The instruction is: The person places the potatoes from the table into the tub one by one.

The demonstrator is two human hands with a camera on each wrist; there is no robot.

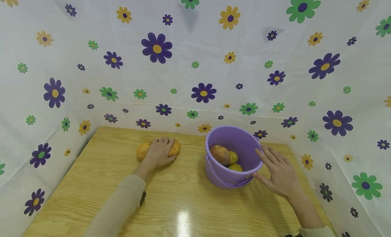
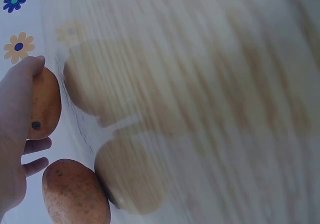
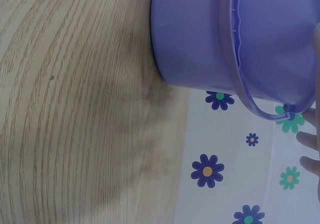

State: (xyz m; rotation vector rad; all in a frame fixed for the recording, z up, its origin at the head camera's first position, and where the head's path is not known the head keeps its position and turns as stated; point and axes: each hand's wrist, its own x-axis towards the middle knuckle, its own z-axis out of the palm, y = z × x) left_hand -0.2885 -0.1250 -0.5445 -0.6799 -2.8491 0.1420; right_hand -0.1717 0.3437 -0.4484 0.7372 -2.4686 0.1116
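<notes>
In the head view, my left hand point(image 1: 160, 151) lies over two potatoes at the back left of the table. It grips the right-hand potato point(image 1: 175, 148), which the left wrist view shows between thumb and fingers. Beside it, the other potato point(image 1: 142, 152) rests on the wood, partly covered by the hand. A purple bucket point(image 1: 236, 137) stands upright to the right, holding a brown potato point(image 1: 219, 155) and two smaller yellow pieces point(image 1: 236, 167). My right hand point(image 1: 279, 174) has its fingers extended, fingertips and thumb at the bucket's right rim.
The wooden table point(image 1: 171, 203) has a glossy top. Behind it and at both sides hangs a white cloth point(image 1: 183, 74) printed with flowers. The bucket's handle point(image 3: 240, 84) hangs down on its near side.
</notes>
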